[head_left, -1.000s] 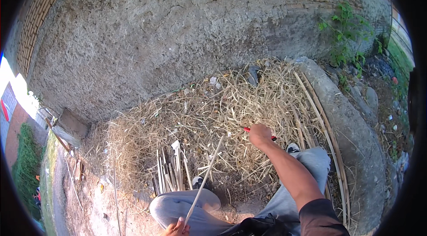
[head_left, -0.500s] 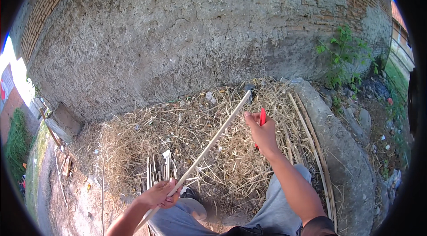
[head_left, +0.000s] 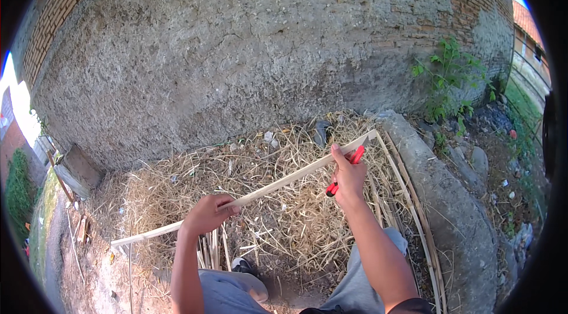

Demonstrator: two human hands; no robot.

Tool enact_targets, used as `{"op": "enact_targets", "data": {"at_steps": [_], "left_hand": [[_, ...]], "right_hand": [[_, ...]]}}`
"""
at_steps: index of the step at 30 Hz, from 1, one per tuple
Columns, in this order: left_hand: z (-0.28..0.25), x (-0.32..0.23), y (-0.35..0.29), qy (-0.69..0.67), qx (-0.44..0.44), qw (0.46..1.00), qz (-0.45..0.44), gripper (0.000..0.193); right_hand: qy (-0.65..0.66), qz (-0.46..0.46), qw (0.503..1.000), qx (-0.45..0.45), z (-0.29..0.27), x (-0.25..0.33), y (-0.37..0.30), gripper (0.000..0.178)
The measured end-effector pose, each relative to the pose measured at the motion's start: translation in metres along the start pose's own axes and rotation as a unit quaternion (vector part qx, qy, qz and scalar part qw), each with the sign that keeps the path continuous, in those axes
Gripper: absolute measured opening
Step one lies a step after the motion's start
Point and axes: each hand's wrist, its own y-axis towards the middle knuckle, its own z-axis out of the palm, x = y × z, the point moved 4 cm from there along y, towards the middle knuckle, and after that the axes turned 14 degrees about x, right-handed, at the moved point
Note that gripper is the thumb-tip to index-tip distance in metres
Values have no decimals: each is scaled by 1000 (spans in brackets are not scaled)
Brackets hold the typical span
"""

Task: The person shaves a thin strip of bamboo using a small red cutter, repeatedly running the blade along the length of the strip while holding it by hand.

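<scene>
A long pale strip of wood or bamboo [head_left: 284, 181] slants across in front of me, its right end higher and farther off. My left hand [head_left: 207, 213] is closed around it left of the middle, fingers curled over the strip. Near the right end my right hand [head_left: 350, 182] grips a red utility knife [head_left: 357, 155] with a black end. The right thumb lies along the strip, and the knife's tip is beside the strip's end. Whether the blade touches the wood cannot be made out.
Curly shavings [head_left: 307, 234] cover the ground between my legs and a rough wall [head_left: 236, 65]. Long strips [head_left: 414, 210] lean along a concrete ledge [head_left: 441, 195] at right. More cut strips [head_left: 213, 252] stand by my left knee. A green plant [head_left: 447, 77] grows by the wall.
The strip has swung from steep to nearly level, its left end now out to the left. My left hand has moved up and forward. My right hand, with the knife, has come against the strip.
</scene>
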Motion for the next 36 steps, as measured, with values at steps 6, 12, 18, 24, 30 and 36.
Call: {"op": "enact_targets", "data": {"at_steps": [6, 12, 18, 24, 30, 36], "left_hand": [[5, 1, 3, 45, -268, 962, 14, 29], [6, 1, 1, 65, -297, 950, 69, 30], [10, 10, -5, 83, -333, 933, 111, 31], [9, 10, -10, 107, -337, 929, 112, 29], [8, 14, -12, 123, -344, 927, 83, 24], [6, 12, -13, 103, -386, 911, 105, 16]], "right_hand": [[-11, 11, 1000, -16, 4, -5, 0, 26], [-31, 8, 999, -4, 12, -6, -7, 27], [-40, 25, 999, -19, 15, -9, -5, 28], [-53, 14, 998, 5, 17, -11, -4, 28], [-61, 6, 998, 13, 22, -15, -1, 28], [-69, 19, 997, 16, 24, -15, -1, 30]]}}
